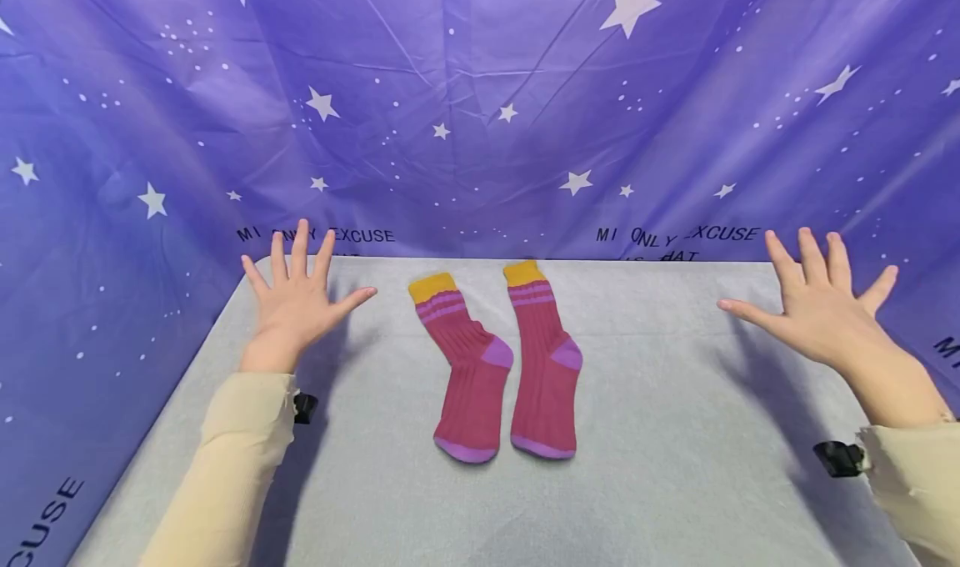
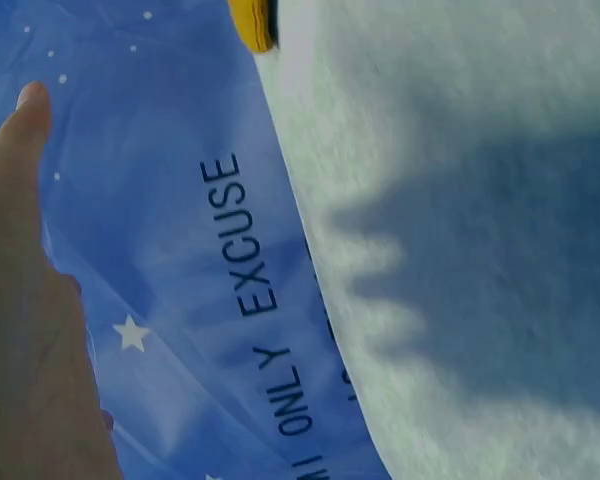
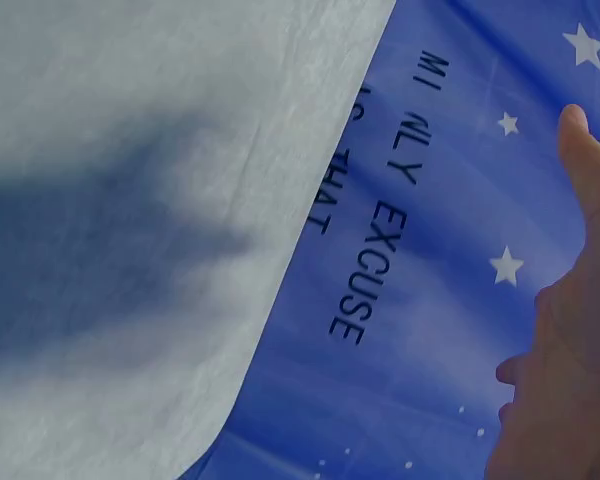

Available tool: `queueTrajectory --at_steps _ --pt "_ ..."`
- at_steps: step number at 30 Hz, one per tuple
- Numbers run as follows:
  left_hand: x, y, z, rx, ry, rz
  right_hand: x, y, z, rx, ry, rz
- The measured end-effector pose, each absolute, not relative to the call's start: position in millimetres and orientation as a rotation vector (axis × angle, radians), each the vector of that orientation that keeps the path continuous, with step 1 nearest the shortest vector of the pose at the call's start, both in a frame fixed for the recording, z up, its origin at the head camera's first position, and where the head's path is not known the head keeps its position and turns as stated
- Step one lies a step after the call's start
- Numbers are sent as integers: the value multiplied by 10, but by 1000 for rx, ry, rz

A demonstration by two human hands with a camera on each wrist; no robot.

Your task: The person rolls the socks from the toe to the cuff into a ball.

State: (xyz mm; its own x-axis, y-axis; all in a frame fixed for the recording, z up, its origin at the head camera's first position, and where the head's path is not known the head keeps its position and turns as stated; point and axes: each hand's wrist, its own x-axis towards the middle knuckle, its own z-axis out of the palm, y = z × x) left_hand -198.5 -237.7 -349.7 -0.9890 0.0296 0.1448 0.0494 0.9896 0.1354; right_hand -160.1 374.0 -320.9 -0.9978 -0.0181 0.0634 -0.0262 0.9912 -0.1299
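Two maroon socks lie flat, side by side, on a pale grey cloth-covered table [image 1: 645, 484]. The left sock [image 1: 472, 400] and the right sock [image 1: 543, 392] each have a yellow cuff, purple stripes, and a purple heel and toe. To the left of them, my left hand [image 1: 292, 308] is held over the table with its fingers spread, holding nothing. On the other side my right hand [image 1: 825, 317] is likewise spread and holds nothing. A bit of yellow cuff [image 2: 252, 22] shows at the top of the left wrist view.
A purple-blue curtain [image 1: 480, 158] with white stars and black lettering hangs behind the table and along both sides. Each sleeve carries a small black device at the wrist, one on the left [image 1: 304, 408] and one on the right [image 1: 838, 459]. Shadows of the hands fall on the cloth.
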Motion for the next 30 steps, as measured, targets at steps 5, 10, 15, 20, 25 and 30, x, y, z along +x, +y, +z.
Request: queueTrajectory --at_steps 5,10,15,20,25,30 --pt "-2018 -2232 -3487 -89 -2996 -228 -1697 3615 -3208 69 -3075 185" --pt "-2050 -2092 -3507 -128 -2995 -223 -1779 3444 -3178 122 -3088 170" --pt "-2036 -1940 -3538 -177 -3004 -215 -1874 3247 -3159 171 -3091 166" --pt "-2010 -1788 -3594 -223 -3015 -206 -1989 3036 -3182 228 -3091 137" --pt "-1977 -1636 -3632 -291 -3024 -192 -2093 2851 -3215 268 -3102 134" --pt "-1916 -1461 -3621 -363 -3042 -179 -2177 2667 -3233 298 -3124 152"
